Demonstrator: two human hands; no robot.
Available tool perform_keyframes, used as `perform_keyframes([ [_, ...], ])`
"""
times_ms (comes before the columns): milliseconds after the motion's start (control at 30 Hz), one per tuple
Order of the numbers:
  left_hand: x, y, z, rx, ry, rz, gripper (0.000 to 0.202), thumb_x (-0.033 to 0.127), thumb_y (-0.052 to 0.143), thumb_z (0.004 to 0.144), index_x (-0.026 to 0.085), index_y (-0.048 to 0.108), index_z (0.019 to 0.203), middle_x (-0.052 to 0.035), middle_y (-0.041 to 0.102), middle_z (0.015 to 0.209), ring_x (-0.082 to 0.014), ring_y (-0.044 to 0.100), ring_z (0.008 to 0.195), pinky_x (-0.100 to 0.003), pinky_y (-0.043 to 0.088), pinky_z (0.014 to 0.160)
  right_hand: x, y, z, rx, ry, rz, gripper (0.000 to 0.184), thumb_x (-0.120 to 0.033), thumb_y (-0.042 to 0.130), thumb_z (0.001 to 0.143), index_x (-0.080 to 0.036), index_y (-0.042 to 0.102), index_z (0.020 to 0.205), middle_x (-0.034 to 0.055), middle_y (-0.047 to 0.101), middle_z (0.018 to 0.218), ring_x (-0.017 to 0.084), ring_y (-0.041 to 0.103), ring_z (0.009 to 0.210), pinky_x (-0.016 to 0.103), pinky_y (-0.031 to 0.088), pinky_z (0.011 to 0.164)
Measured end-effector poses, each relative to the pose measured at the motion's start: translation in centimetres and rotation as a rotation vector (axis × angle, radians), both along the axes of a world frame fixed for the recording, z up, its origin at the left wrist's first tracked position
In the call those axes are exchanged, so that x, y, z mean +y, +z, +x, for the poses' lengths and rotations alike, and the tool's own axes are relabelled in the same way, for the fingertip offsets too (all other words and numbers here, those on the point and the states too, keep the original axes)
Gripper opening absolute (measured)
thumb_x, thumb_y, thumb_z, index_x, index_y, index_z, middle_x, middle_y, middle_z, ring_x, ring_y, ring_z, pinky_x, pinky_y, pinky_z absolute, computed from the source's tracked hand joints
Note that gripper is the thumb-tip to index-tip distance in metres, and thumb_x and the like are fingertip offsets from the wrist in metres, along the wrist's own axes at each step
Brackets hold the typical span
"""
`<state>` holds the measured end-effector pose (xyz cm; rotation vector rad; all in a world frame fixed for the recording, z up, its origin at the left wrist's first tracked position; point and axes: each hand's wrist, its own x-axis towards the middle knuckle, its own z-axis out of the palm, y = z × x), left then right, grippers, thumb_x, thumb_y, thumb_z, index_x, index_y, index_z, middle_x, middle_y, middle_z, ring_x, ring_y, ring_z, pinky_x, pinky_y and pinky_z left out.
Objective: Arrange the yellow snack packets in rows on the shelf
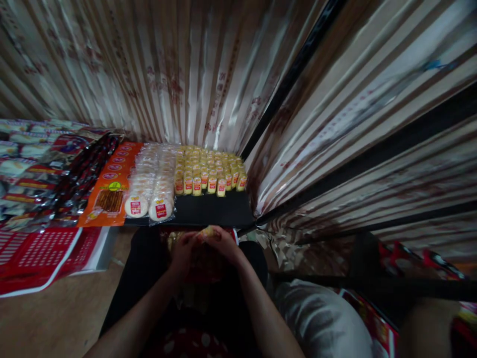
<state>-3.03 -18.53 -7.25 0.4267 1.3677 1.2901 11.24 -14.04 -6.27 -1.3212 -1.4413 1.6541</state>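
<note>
Just past the shelf's near edge, my left hand [182,252] and my right hand [225,243] meet over my lap. Both are closed on a small yellow wrapped snack [207,231], whose lower part my fingers hide. Beneath them, between my knees, is a dark red container [203,271] with more yellow packets [171,239] showing at its left side. Beyond my hands, several similar yellow snack packets [211,183] with red labels stand in rows on the black shelf [212,210].
Left of the rows lie stacked round white crackers [137,205], an orange snack bag [108,194] and dark shiny packets [80,171]. A red basket [30,253] stands at the lower left. Striped curtain [179,69] and black poles [294,69] enclose the back and right. A white sack [322,318] sits right.
</note>
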Motion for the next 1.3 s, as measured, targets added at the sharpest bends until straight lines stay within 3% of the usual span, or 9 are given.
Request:
perform_keyframes([
  [100, 0.5, 1.7, 0.4, -0.003, 0.032, 0.019, 0.038, 0.041, 0.068, 0.058, 0.015, 0.062, 0.086, -0.0033, 0.067, 0.078, -0.0166, 0.062, 0.072, -0.027, 0.048, 0.066, -0.4, 0.9, -0.5, 0.098, -0.040, 0.006, 0.036, -0.034, 0.068, 0.066, -0.018, 0.056, 0.096, 0.0024, 0.068, 0.090, 0.018, 0.065, 0.085, 0.033, 0.050, 0.080],
  [233, 1.1, 3.0, 1.1, 0.027, 0.056, 0.041, 0.035, 0.038, 0.064, 0.062, 0.015, 0.059, 0.089, -0.0033, 0.066, 0.077, -0.0157, 0.062, 0.070, -0.027, 0.048, 0.064, -0.1, 1.5, -1.2, 0.066, -0.213, 0.058, 0.028, -0.032, 0.066, 0.065, -0.019, 0.055, 0.087, 0.0014, 0.067, 0.082, 0.017, 0.065, 0.077, 0.029, 0.051, 0.073],
  [400, 2.9, 3.7, 1.7, 0.155, -0.036, 0.096, 0.027, 0.035, 0.062, 0.064, 0.016, 0.060, 0.084, -0.0040, 0.067, 0.077, -0.0179, 0.063, 0.073, -0.029, 0.049, 0.066, 1.0, 1.8, -1.5, 0.066, -0.425, 0.137, 0.043, -0.035, 0.062, 0.067, -0.019, 0.050, 0.104, 0.0054, 0.068, 0.090, 0.019, 0.066, 0.079, 0.031, 0.053, 0.073],
  [467, 4.0, 3.7, 2.1, 0.209, -0.083, 0.126, 0.023, 0.034, 0.063, 0.063, 0.017, 0.060, 0.077, -0.0032, 0.067, 0.072, -0.0183, 0.063, 0.069, -0.030, 0.049, 0.065, 1.4, 1.9, -1.3, 0.033, -0.475, 0.197, 0.042, -0.036, 0.057, 0.072, -0.019, 0.047, 0.109, 0.0070, 0.068, 0.094, 0.019, 0.066, 0.082, 0.032, 0.053, 0.075],
  [600, 6.2, 3.3, 3.6, 0.287, -0.117, 0.196, 0.016, 0.031, 0.061, 0.064, 0.019, 0.057, 0.074, -0.0024, 0.066, 0.071, -0.0177, 0.063, 0.068, -0.030, 0.049, 0.067, 2.1, 2.0, -0.6, -0.089, -0.436, 0.314, 0.033, -0.039, 0.050, 0.080, -0.019, 0.051, 0.106, 0.0078, 0.067, 0.100, 0.019, 0.064, 0.092, 0.032, 0.051, 0.082],
  [867, 9.6, 2.0, 7.1, 0.334, -0.229, 0.321, 0.013, 0.021, 0.050, 0.075, 0.020, 0.057, 0.085, -0.0040, 0.066, 0.086, -0.0169, 0.062, 0.081, -0.031, 0.049, 0.079, 5.2, 0.9, 1.8, -0.211, -0.563, 0.322, 0.048, -0.040, 0.057, 0.074, -0.017, 0.051, 0.116, 0.0103, 0.064, 0.105, 0.022, 0.063, 0.094, 0.032, 0.053, 0.077],
  [1100, 12.2, 2.6, 8.4, 0.720, -0.327, 0.433, 0.032, 0.006, 0.040, 0.072, 0.019, 0.060, 0.094, -0.0074, 0.061, 0.098, -0.0172, 0.057, 0.093, -0.034, 0.047, 0.088, 9.0, -0.2, 4.0, -0.365, -0.646, 0.425, 0.044, -0.036, 0.052, 0.078, -0.016, 0.052, 0.117, 0.0095, 0.064, 0.099, 0.020, 0.062, 0.087, 0.029, 0.052, 0.072],
  [1300, 13.3, 3.1, 8.4, 1.141, -0.388, 0.587, 0.044, 0.003, 0.041, 0.070, 0.019, 0.058, 0.107, -0.0086, 0.057, 0.114, -0.0226, 0.048, 0.110, -0.041, 0.042, 0.098, 12.1, -0.4, 4.9, -0.615, -0.693, 0.663, 0.046, -0.036, 0.047, 0.080, -0.010, 0.051, 0.119, 0.0151, 0.057, 0.112, 0.023, 0.052, 0.105, 0.038, 0.041, 0.094],
])
